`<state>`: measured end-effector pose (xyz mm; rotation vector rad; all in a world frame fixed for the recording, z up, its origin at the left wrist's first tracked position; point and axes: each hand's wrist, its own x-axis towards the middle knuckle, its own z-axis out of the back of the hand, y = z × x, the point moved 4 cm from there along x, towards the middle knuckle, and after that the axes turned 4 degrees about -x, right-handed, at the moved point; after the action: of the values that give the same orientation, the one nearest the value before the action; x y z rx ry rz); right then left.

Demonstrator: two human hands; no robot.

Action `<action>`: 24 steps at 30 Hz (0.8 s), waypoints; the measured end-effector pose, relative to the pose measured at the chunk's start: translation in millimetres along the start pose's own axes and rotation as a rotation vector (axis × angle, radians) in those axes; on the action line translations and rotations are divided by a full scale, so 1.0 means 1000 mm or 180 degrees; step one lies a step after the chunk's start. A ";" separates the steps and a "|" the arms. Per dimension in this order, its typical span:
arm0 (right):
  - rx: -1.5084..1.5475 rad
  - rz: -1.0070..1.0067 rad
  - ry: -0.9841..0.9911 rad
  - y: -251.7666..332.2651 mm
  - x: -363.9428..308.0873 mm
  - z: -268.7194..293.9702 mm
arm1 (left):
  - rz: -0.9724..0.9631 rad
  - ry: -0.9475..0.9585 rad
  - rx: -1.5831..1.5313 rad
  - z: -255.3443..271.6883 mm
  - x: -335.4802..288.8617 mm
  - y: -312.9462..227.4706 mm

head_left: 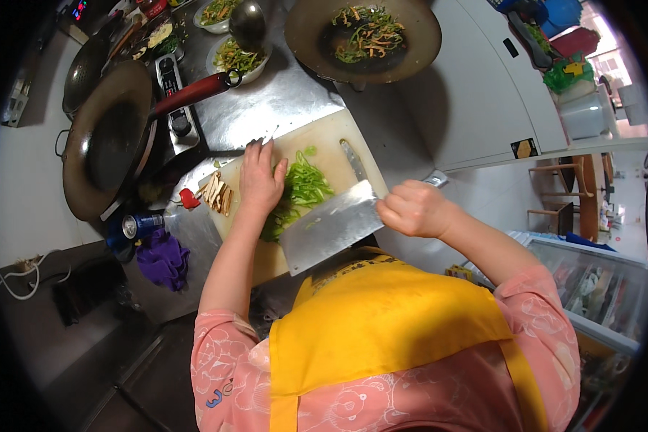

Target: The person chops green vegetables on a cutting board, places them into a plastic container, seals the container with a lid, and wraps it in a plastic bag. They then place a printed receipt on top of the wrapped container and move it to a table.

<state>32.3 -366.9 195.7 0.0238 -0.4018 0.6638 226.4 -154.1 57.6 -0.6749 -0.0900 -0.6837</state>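
My right hand (414, 207) is closed around the handle of a broad cleaver (331, 223). The blade slants low over the near right part of a pale cutting board (324, 133). Beside its upper edge lies a heap of sliced green pepper (306, 183). My left hand (263, 176) rests at the heap's left side, fingers stretched forward and thumb apart, with nothing seen in it. Left of that hand, brown-edged pale strips (216, 194) lie on the board, near a red pepper piece (189, 199).
A wok with a red handle (115, 137) sits at left beside a stove control panel (176, 108). Another wok (363, 39) holds cooked strips at the back. Bowls of sliced greens (237, 61), a ladle (248, 25), a can (142, 225) and a purple cloth (162, 261) stand around.
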 end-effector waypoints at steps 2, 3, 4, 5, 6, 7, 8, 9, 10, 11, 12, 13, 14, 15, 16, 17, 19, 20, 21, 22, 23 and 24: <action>0.0028 -0.0254 0.0131 -0.009 -0.016 0.007 | 0.0025 0.0311 -0.0229 -0.008 0.009 0.005; 0.0191 -0.0514 0.0155 -0.014 -0.024 0.010 | 0.0067 0.0571 -0.0382 -0.013 0.012 0.004; 0.0216 -0.0775 0.0226 -0.017 -0.030 0.009 | 0.0081 0.0776 -0.0569 -0.017 0.013 0.001; 0.0267 -0.1042 0.0202 -0.020 -0.036 0.009 | -0.0128 0.0878 -0.0152 -0.020 0.008 -0.007; 0.0324 -0.1312 0.0174 -0.022 -0.040 0.007 | -0.0122 0.0881 -0.0141 -0.019 0.002 -0.014; 0.0318 -0.1600 0.0228 -0.024 -0.043 0.000 | -0.0117 0.0885 -0.0125 -0.018 -0.006 -0.022; 0.0346 -0.1816 0.0348 -0.025 -0.043 -0.009 | -0.0037 0.0996 -0.0055 -0.017 -0.016 -0.028; 0.0394 -0.2029 0.0436 -0.028 -0.042 -0.021 | -0.0020 0.0984 -0.0202 -0.014 -0.024 -0.035; 0.0437 -0.2222 0.0531 -0.033 -0.040 -0.034 | -0.0040 0.1010 -0.0226 -0.010 -0.033 -0.040; 0.0407 -0.2337 0.0596 -0.036 -0.035 -0.048 | -0.0035 0.1058 -0.0231 -0.005 -0.042 -0.043; 0.0378 -0.2396 0.0722 -0.037 -0.031 -0.061 | -0.0180 0.0922 -0.0241 0.003 -0.051 -0.047; 0.0337 -0.2408 0.0808 -0.036 -0.024 -0.073 | -0.0232 0.0858 -0.0232 0.010 -0.061 -0.049; 0.0312 -0.2497 0.1031 -0.034 -0.020 -0.085 | -0.0028 0.0743 -0.0327 0.017 -0.073 -0.047; 0.0334 -0.2368 0.0971 -0.026 -0.014 -0.090 | 0.0068 0.0507 -0.0414 0.026 -0.087 -0.046; 0.0359 -0.2318 0.1048 -0.015 -0.010 -0.095 | 0.0171 0.0261 -0.0483 0.033 -0.102 -0.045; 0.0360 -0.2270 0.1117 -0.003 -0.005 -0.098 | 0.0326 0.0213 -0.0385 0.037 -0.117 -0.044; 0.0526 -0.2276 0.1172 0.022 0.004 -0.101 | 0.0642 0.0099 -0.0157 0.039 -0.143 -0.042; 0.0595 -0.2271 0.1194 0.033 0.009 -0.100 | 0.0833 0.0043 -0.0105 0.036 -0.151 -0.040; 0.0688 -0.2203 0.1221 0.043 0.013 -0.100 | 0.0630 0.0028 0.0082 0.030 -0.152 -0.041; 0.0771 -0.2134 0.1243 0.053 0.017 -0.099 | 0.0829 0.0052 0.0063 0.022 -0.153 -0.038; 0.0842 -0.2068 0.1263 0.060 0.020 -0.098 | 0.0918 -0.0014 0.0009 0.012 -0.148 -0.035; 0.0873 -0.2010 0.1230 0.067 0.022 -0.097 | 0.0998 -0.0082 -0.0050 0.004 -0.142 -0.030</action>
<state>42.4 -286.6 107.3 0.2682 0.0808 0.0850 98.0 -90.6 36.1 -0.6946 -0.0016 -0.3747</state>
